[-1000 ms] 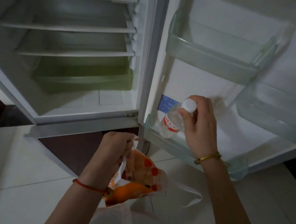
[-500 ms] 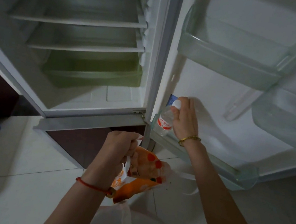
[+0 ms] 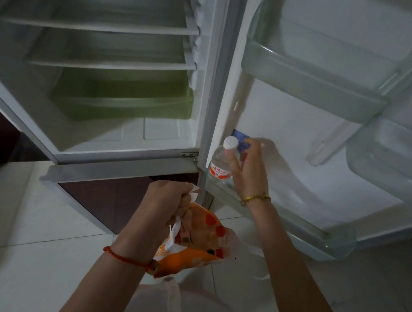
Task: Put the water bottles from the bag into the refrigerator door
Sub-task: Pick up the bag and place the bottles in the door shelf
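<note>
A small clear water bottle point(image 3: 220, 169) with a white cap and a red-and-white label stands upright at the left end of the bottom shelf point(image 3: 294, 233) of the open refrigerator door. My right hand point(image 3: 249, 169) is beside it, thumb and fingers still around its neck just under the cap. My left hand point(image 3: 164, 202) is held lower, in front of the fridge, gripping the white handles of an orange and white plastic bag point(image 3: 202, 236) that hangs from it. The bag's contents are hidden.
The door carries a clear upper shelf point(image 3: 308, 83) and another clear bin point(image 3: 395, 165) at the right. Inside the fridge are white shelves point(image 3: 117, 23) and a green drawer point(image 3: 122, 103). Pale floor tiles point(image 3: 35, 212) lie below.
My right hand lowered the bottle into the left end of the bottom door shelf, then slid off its cap to the neck. The left hand kept holding the bag.
</note>
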`<control>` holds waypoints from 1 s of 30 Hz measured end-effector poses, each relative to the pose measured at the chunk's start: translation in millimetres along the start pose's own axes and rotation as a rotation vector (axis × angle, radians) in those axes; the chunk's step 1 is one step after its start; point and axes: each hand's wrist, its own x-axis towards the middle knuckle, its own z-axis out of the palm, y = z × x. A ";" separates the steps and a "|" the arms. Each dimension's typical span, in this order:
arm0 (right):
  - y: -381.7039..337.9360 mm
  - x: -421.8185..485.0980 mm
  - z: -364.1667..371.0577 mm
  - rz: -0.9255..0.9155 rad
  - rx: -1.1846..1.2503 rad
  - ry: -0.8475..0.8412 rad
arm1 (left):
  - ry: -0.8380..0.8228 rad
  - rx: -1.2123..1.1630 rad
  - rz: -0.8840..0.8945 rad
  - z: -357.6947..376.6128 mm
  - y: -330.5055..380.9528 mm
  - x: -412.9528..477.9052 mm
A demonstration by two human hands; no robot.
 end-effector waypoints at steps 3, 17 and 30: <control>19.4 -32.6 -1.3 0.115 -0.024 0.119 | -0.013 -0.003 -0.008 0.2 -1.1 1.1; 112.7 -132.0 85.6 0.807 -0.126 -0.399 | -0.036 -0.009 0.001 6.2 -6.0 -12.9; 83.5 -124.2 88.7 1.068 0.266 -0.192 | -0.051 -0.004 0.034 6.8 -7.5 -33.3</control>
